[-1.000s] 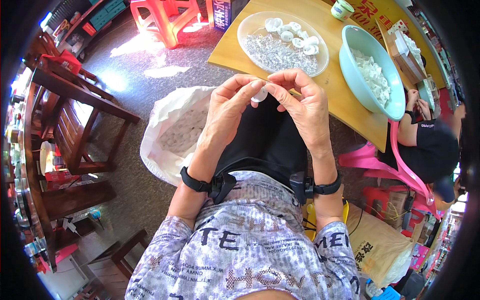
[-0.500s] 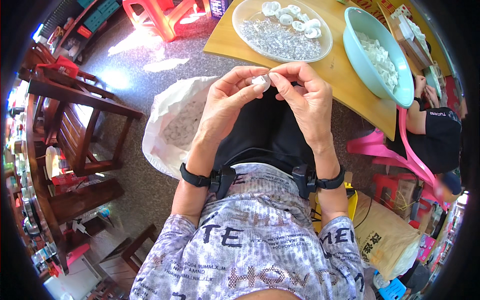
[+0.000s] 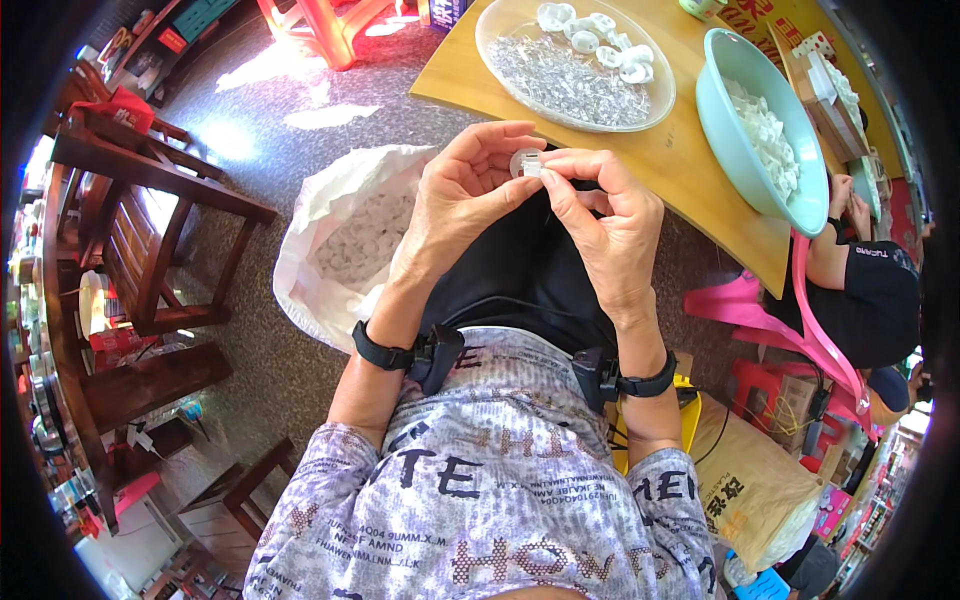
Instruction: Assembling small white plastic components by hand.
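Between both hands, above my lap, is a small white round plastic part (image 3: 524, 162) with a blocky raised piece on it. My left hand (image 3: 470, 178) pinches its left side between thumb and fingers. From the right, my right hand (image 3: 605, 205) has thumb and forefinger closed at the part's edge; whether a second small piece is between them is hidden. Just beyond, a clear shallow bowl (image 3: 484, 62) on the table holds many small transparent pieces (image 3: 570, 85) and several white round parts (image 3: 585, 40).
The yellow wooden table (image 3: 445, 75) is ahead and right, with a light-blue basin (image 3: 712, 130) of white parts. A white sack (image 3: 300, 225) of similar parts stands on the floor at left. Wooden chairs (image 3: 150, 260) are farther left; another person (image 3: 880, 300) sits by a pink chair (image 3: 730, 300).
The white part has been turned so its blocky piece now faces up. My left fingers have spread a little, and the right hand has shifted slightly down.
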The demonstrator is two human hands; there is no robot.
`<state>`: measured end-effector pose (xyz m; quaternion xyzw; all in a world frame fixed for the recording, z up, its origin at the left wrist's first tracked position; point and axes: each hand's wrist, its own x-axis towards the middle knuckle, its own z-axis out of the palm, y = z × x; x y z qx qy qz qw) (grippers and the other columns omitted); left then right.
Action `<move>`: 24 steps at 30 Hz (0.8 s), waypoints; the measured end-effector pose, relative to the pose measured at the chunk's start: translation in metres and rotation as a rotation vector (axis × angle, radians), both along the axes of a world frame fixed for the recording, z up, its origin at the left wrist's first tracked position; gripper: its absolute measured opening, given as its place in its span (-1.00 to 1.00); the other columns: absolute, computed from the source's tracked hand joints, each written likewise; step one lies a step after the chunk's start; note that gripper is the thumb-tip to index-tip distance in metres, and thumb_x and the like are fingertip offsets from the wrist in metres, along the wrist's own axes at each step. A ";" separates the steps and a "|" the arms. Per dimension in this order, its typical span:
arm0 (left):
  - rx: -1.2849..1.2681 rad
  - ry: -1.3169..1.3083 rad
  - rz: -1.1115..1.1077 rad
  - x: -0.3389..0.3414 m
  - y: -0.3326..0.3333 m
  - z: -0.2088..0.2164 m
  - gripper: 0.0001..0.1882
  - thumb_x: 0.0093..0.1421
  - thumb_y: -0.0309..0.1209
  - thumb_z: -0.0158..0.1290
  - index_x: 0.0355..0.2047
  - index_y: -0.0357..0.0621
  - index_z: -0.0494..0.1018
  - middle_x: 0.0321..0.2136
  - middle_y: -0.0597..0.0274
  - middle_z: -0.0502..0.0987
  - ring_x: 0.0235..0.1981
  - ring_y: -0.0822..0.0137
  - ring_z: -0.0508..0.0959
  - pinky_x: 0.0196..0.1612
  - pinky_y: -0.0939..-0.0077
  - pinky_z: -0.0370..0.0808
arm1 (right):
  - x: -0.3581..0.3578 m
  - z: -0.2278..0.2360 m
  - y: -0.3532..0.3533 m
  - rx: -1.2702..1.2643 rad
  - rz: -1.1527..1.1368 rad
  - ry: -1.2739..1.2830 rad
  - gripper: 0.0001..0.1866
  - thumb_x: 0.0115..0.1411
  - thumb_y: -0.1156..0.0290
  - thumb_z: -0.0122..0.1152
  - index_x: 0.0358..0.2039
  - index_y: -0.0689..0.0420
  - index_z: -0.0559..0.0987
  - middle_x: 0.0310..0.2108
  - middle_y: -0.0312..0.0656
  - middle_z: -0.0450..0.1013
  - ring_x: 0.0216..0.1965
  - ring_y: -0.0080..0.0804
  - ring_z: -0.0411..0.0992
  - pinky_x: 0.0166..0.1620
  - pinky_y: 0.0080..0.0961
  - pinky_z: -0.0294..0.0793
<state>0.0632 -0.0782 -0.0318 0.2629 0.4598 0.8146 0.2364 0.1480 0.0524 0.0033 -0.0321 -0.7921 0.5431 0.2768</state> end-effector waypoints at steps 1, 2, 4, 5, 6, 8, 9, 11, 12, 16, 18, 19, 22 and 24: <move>-0.007 0.011 0.007 0.000 -0.001 0.001 -0.49 0.09 -0.62 0.16 0.06 -0.27 0.30 -0.06 0.06 0.47 -0.04 0.37 0.47 0.02 0.53 0.43 | 0.000 0.000 0.000 0.011 -0.007 -0.001 -0.92 0.12 0.56 0.23 -0.34 0.24 0.54 -0.35 -0.22 0.55 -0.37 -0.58 0.50 -0.33 -0.64 0.54; -0.013 0.021 0.014 0.000 -0.002 0.002 -0.48 0.09 -0.62 0.16 0.08 -0.26 0.29 -0.05 0.02 0.47 -0.03 0.34 0.48 0.03 0.51 0.43 | 0.000 0.001 0.000 0.013 -0.006 0.001 -0.92 0.12 0.56 0.23 -0.34 0.24 0.54 -0.35 -0.22 0.55 -0.37 -0.58 0.50 -0.33 -0.64 0.54; -0.006 0.019 0.019 0.001 -0.003 -0.001 -0.45 0.08 -0.62 0.16 0.10 -0.25 0.26 -0.04 0.00 0.46 -0.03 0.32 0.48 0.03 0.49 0.44 | 0.001 0.004 -0.002 0.013 -0.010 -0.017 -0.92 0.13 0.57 0.22 -0.34 0.24 0.54 -0.36 -0.21 0.54 -0.37 -0.60 0.50 -0.33 -0.64 0.55; -0.002 0.015 0.023 0.001 -0.003 -0.002 -0.42 0.08 -0.62 0.17 0.11 -0.24 0.24 -0.03 -0.02 0.45 -0.03 0.30 0.49 0.03 0.48 0.45 | 0.001 0.004 -0.002 0.016 -0.008 -0.015 -0.92 0.13 0.57 0.22 -0.34 0.24 0.54 -0.36 -0.21 0.54 -0.37 -0.60 0.50 -0.33 -0.64 0.55; 0.001 0.016 0.025 0.001 -0.003 -0.003 -0.42 0.08 -0.62 0.17 0.11 -0.24 0.24 -0.03 -0.02 0.45 -0.03 0.30 0.49 0.03 0.48 0.45 | 0.001 0.005 -0.003 0.003 -0.008 -0.027 -0.93 0.13 0.57 0.22 -0.34 0.25 0.54 -0.35 -0.20 0.54 -0.37 -0.60 0.50 -0.32 -0.65 0.55; 0.065 -0.058 0.011 0.002 -0.002 -0.003 -0.39 0.06 -0.62 0.18 0.12 -0.24 0.22 -0.02 -0.03 0.44 -0.03 0.27 0.49 0.02 0.45 0.48 | 0.001 0.004 -0.004 -0.007 -0.003 -0.039 -0.93 0.14 0.57 0.22 -0.34 0.25 0.54 -0.34 -0.20 0.54 -0.36 -0.61 0.50 -0.32 -0.65 0.55; 0.068 -0.058 0.016 0.002 -0.002 -0.003 -0.39 0.06 -0.62 0.18 0.12 -0.24 0.22 -0.02 -0.03 0.44 -0.03 0.27 0.49 0.02 0.45 0.48 | 0.000 0.002 -0.004 -0.047 0.009 -0.030 -0.93 0.14 0.57 0.21 -0.34 0.26 0.54 -0.33 -0.20 0.54 -0.36 -0.61 0.50 -0.32 -0.66 0.55; 0.108 -0.096 0.010 0.002 -0.002 -0.003 -0.40 0.05 -0.63 0.19 0.10 -0.25 0.22 -0.02 -0.02 0.44 -0.03 0.26 0.50 0.01 0.44 0.50 | 0.000 0.000 -0.004 -0.085 0.028 -0.022 -0.93 0.14 0.58 0.21 -0.34 0.26 0.54 -0.32 -0.20 0.54 -0.35 -0.62 0.49 -0.32 -0.67 0.55; 0.111 -0.095 0.015 0.002 -0.002 -0.002 -0.40 0.05 -0.63 0.19 0.10 -0.25 0.22 -0.02 -0.02 0.44 -0.03 0.26 0.50 0.01 0.44 0.50 | 0.000 -0.001 -0.005 -0.144 0.035 -0.013 -0.93 0.14 0.59 0.21 -0.34 0.27 0.54 -0.31 -0.20 0.54 -0.35 -0.63 0.49 -0.32 -0.69 0.54; 0.107 -0.074 0.049 0.002 -0.003 -0.002 -0.42 0.03 -0.64 0.20 0.06 -0.25 0.25 -0.04 -0.02 0.45 -0.03 0.27 0.49 0.03 0.45 0.48 | -0.001 -0.001 -0.008 -0.179 0.030 0.006 -0.93 0.15 0.60 0.20 -0.33 0.28 0.54 -0.30 -0.20 0.54 -0.34 -0.66 0.48 -0.32 -0.73 0.53; 0.110 -0.060 0.065 0.002 -0.003 -0.002 -0.43 0.02 -0.64 0.20 0.04 -0.25 0.26 -0.05 -0.01 0.45 -0.03 0.28 0.49 0.04 0.45 0.48 | -0.002 -0.002 -0.007 -0.167 0.038 0.008 -0.93 0.15 0.60 0.20 -0.33 0.28 0.54 -0.30 -0.20 0.54 -0.33 -0.66 0.48 -0.32 -0.73 0.53; 0.112 -0.072 0.069 0.003 -0.003 -0.002 -0.45 0.02 -0.65 0.20 0.02 -0.24 0.28 -0.05 -0.01 0.46 -0.03 0.29 0.49 0.04 0.46 0.47 | -0.002 -0.002 -0.007 -0.155 0.042 0.009 -0.93 0.15 0.60 0.20 -0.32 0.28 0.54 -0.30 -0.19 0.54 -0.33 -0.67 0.48 -0.32 -0.73 0.53; 0.116 -0.088 0.070 0.002 -0.004 -0.002 -0.49 0.01 -0.65 0.21 -0.02 -0.23 0.30 -0.06 0.00 0.47 -0.03 0.31 0.49 0.05 0.46 0.46 | -0.002 0.000 -0.008 -0.173 0.047 0.003 -0.92 0.15 0.60 0.20 -0.32 0.29 0.54 -0.30 -0.18 0.54 -0.32 -0.67 0.47 -0.32 -0.73 0.53; 0.121 -0.094 0.064 0.002 -0.005 -0.004 -0.51 0.01 -0.66 0.21 -0.04 -0.24 0.31 -0.07 0.01 0.47 -0.02 0.32 0.49 0.05 0.46 0.46 | -0.002 -0.001 -0.009 -0.193 0.053 0.007 -0.92 0.15 0.60 0.20 -0.32 0.29 0.54 -0.30 -0.18 0.54 -0.32 -0.67 0.47 -0.31 -0.73 0.53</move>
